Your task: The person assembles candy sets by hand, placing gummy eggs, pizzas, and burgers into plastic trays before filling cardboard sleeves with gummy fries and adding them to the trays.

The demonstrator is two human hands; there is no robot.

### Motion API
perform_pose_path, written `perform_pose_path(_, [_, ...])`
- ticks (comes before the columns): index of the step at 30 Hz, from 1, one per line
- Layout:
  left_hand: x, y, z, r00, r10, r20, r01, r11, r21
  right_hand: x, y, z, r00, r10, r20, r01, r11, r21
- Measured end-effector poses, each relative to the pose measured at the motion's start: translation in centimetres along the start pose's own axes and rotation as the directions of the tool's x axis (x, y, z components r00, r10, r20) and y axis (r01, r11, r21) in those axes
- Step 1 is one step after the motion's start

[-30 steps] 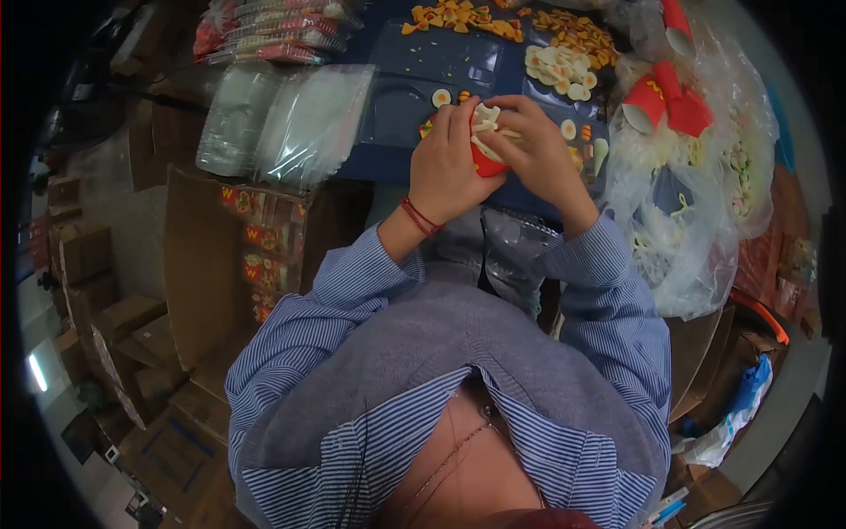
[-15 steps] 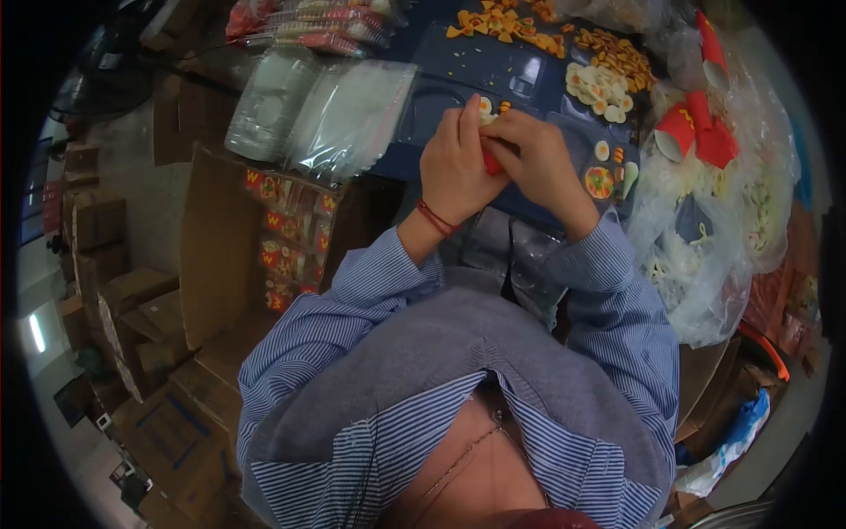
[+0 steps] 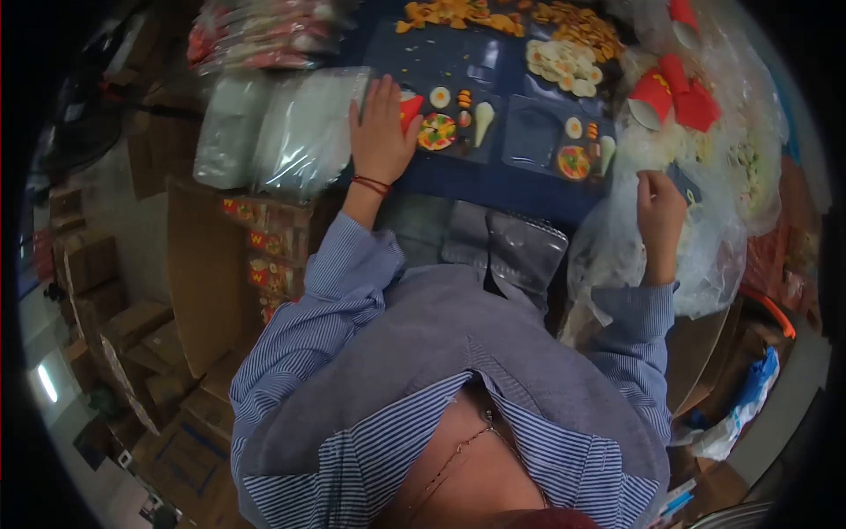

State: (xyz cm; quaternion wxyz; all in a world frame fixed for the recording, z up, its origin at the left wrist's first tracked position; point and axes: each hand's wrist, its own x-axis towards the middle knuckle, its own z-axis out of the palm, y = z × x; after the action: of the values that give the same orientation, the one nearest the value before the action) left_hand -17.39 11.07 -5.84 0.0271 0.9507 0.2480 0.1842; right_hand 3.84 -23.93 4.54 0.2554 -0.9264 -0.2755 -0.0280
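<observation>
My left hand (image 3: 382,132) lies with its fingers stretched out at the left end of a clear plastic tray (image 3: 480,152), its thumb side against a small red carton (image 3: 409,112). To the right of the carton in that tray are a toy fried egg (image 3: 440,97), a toy pizza (image 3: 436,131), an orange-striped piece (image 3: 464,99) and a pale green-white piece (image 3: 483,123). Above the clear plastic bag (image 3: 705,264) on the right is my right hand (image 3: 661,216), its fingers curled closed. Whatever they hold, if anything, is hidden.
A second tray (image 3: 531,141) with similar toy food stands to the right. Behind are piles of toy egg slices (image 3: 564,67) and orange pieces (image 3: 458,15). Clear plastic sleeves (image 3: 304,132) lie at left, red cartons (image 3: 696,106) at right. An open cardboard box (image 3: 207,273) stands lower left.
My hands were together over the tray around something red; now they are apart. The left lies by the red carton, the right has moved right to the plastic bag. The view has shifted slightly.
</observation>
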Motion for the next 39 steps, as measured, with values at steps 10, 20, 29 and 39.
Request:
perform_pose_path(10, [1.8,12.5,-4.8,0.944,0.318,-0.091,-0.330,0.900,-0.285,6.3,27.1,1.2,0.985,0.047,-0.167,-0.135,0.811,-0.569])
perform_pose_path(20, [-3.7,31.3,0.8,0.290,0.948,-0.134,-0.935,0.251,-0.249,18.0,30.2,-1.6,0.959,0.240,0.151,-0.121,0.829,-0.546])
perform_pose_path(29, [1.0,35.0,-1.0,0.426,0.808,-0.406,-0.801,0.129,-0.585,-3.0,17.9,-17.6,0.892,0.228,-0.389,-0.274,0.959,-0.067])
perform_pose_path(39, [2.2,32.6,-4.5,0.440,0.814,-0.379,-0.713,0.060,-0.698,1.2,24.1,-15.9,0.826,0.544,-0.147,-0.356,0.706,0.612])
